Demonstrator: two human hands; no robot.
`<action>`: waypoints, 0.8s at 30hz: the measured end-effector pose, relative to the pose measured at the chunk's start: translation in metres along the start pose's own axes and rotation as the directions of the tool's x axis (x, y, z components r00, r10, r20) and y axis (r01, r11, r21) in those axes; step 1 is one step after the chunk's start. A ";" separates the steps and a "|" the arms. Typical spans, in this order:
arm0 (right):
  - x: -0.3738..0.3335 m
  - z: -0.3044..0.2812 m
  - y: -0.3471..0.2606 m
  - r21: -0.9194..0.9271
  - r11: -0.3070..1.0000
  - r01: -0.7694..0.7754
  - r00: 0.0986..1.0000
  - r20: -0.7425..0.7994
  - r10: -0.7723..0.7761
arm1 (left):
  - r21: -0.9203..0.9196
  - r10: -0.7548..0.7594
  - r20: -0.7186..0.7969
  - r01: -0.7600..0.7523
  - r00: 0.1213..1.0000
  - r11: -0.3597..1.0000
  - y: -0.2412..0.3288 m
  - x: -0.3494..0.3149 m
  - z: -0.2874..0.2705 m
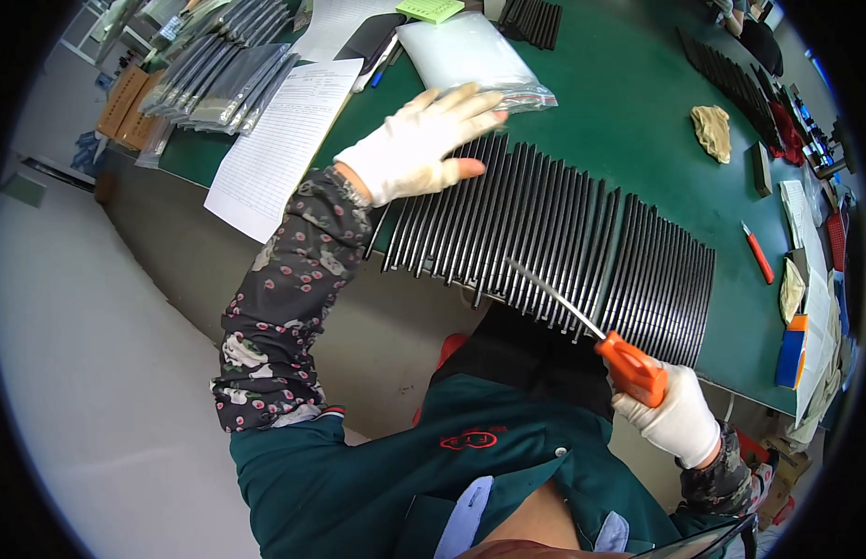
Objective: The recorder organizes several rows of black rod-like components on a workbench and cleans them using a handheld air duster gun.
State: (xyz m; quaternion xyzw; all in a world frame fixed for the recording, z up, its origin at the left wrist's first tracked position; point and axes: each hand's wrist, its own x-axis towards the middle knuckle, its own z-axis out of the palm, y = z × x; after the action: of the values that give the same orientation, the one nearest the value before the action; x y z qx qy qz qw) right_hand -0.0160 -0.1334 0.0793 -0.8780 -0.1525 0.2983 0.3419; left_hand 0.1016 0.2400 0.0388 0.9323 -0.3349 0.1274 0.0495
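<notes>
A long row of thin black bars (554, 214) lies side by side on the green table, their near ends jutting past its front edge. Over the left part of the row, my left hand (419, 142) is stretched out with fingers apart, in a white glove whose thumb tip and one fingertip are bare. Whether it touches the bars I cannot tell. My right hand (677, 417), also white-gloved, is wrapped round the orange handle of a screwdriver (633, 366). Its metal shaft points up and left across the near ends of the bars.
Printed sheets (286, 140) and stacked bagged parts (223, 79) lie at the left. A white plastic bag (470, 56) sits behind my left hand. Toward the right are a red-handled knife (759, 253), a beige cloth (711, 133) and more black bars (731, 79). Another person (754, 33) is at the far right.
</notes>
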 end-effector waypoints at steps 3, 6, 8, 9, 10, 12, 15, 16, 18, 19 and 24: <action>0.010 0.002 -0.025 -0.194 0.979 0.067 0.993 0.109 -0.046 | 0.103 -0.053 0.122 0.041 0.991 0.994 0.004 -0.025 0.013; 0.022 0.005 -0.030 -0.258 0.964 0.059 0.995 0.091 -0.037 | 0.071 -0.066 0.089 0.060 0.994 0.996 0.012 -0.026 0.021; 0.024 0.007 -0.032 -0.265 0.963 0.046 0.995 0.101 -0.020 | 0.080 -0.099 0.127 0.090 0.987 0.993 0.014 -0.021 0.019; 0.024 0.007 -0.033 -0.289 0.955 0.074 0.993 0.108 -0.044 | 0.079 -0.102 0.125 0.092 0.987 0.993 0.014 -0.023 0.020; 0.025 0.007 -0.033 -0.313 0.944 0.102 0.991 0.114 -0.069 | 0.080 -0.092 0.102 0.084 0.991 0.993 0.014 -0.025 0.021; 0.026 0.006 -0.029 -0.217 0.973 0.075 0.997 0.041 -0.067 | 0.078 -0.085 0.076 0.079 0.993 0.994 0.013 -0.027 0.022; 0.027 0.008 -0.033 -0.285 0.956 0.069 0.995 0.088 -0.046 | 0.064 -0.085 0.068 0.081 0.994 0.995 0.014 -0.027 0.020; 0.027 0.007 -0.031 -0.278 0.959 0.054 0.997 0.075 -0.035 | 0.062 -0.085 0.070 0.081 0.994 0.995 0.015 -0.026 0.020; 0.028 0.008 -0.032 -0.270 0.962 0.045 0.997 0.066 -0.028 | 0.062 -0.089 0.074 0.085 0.993 0.994 0.016 -0.026 0.020; 0.028 0.009 -0.035 -0.254 0.966 0.049 0.997 0.076 -0.031 | 0.057 -0.090 0.074 0.086 0.993 0.995 0.015 -0.027 0.020; 0.029 0.013 -0.035 -0.257 0.958 0.126 0.991 0.083 -0.108 | 0.064 -0.108 0.111 0.101 0.988 0.993 0.016 -0.025 0.019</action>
State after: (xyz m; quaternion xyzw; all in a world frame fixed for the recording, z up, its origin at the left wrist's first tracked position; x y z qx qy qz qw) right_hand -0.0041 -0.0876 0.0837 -0.8942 -0.2539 0.2843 0.2349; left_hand 0.0769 0.2400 0.0137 0.9553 -0.2841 0.0809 0.0096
